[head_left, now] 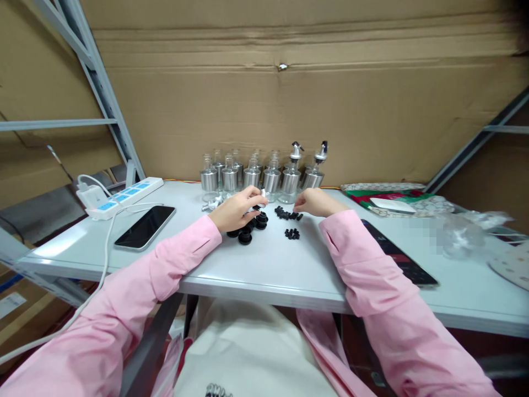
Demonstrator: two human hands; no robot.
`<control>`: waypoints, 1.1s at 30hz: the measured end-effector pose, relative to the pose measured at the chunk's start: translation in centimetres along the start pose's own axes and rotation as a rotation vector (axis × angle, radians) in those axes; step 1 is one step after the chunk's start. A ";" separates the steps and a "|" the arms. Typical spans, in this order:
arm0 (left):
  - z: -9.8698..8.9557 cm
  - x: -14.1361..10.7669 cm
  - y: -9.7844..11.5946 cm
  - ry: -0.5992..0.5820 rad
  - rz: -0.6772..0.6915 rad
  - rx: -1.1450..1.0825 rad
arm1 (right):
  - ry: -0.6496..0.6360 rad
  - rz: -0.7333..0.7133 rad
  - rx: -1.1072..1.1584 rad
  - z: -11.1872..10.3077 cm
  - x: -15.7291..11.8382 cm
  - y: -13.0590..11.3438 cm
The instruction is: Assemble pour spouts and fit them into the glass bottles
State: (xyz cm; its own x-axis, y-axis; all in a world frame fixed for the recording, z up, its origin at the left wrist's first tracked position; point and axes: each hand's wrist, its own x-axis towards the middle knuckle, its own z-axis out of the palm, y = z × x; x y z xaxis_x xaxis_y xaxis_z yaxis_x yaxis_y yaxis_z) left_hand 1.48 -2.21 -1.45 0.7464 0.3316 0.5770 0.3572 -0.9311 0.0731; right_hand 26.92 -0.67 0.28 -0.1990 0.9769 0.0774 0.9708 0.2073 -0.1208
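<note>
Head view: left hand [235,210] pinches white fitting [263,195]; small black pieces [283,213] beside right hand [317,202], its grip unclear.

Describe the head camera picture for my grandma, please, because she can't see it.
A person's left hand holds a small white part beside round black stoppers, while the right hand is at some small black pieces on a pale table. Behind stand glass-and-metal bottles, two topped with pourers.

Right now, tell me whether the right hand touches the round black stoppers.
Apart: the head view shows tabletop and small black pieces between the right hand and the round black stoppers.
</note>
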 end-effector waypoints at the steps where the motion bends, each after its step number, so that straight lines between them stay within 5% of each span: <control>1: 0.0 0.0 0.0 0.004 0.003 0.006 | -0.032 0.003 -0.021 0.0 0.0 -0.1; 10: 0.1 0.1 0.2 0.027 0.047 0.057 | -0.051 0.023 -0.064 1.3 0.7 -0.5; 17: 0.1 0.0 0.2 0.003 0.000 0.063 | 0.093 0.037 -0.027 0.6 0.4 -1.0; 21: 0.2 -0.1 0.1 0.018 0.005 0.115 | 0.195 -0.023 0.299 0.1 0.0 -2.2; 25: 0.3 0.0 0.0 0.041 0.014 0.123 | 0.073 -0.156 0.646 0.1 -0.7 -4.0; 33: 0.4 -0.1 0.0 0.047 0.039 0.150 | -0.001 -0.191 0.852 0.1 -1.3 -5.4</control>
State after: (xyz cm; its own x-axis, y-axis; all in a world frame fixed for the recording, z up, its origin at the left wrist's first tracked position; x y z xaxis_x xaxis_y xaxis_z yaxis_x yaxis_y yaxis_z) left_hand 1.58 -2.15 -1.81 0.7352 0.2853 0.6148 0.4116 -0.9087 -0.0704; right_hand 21.97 -3.07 0.75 -0.3485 0.9215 0.1715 0.4898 0.3350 -0.8049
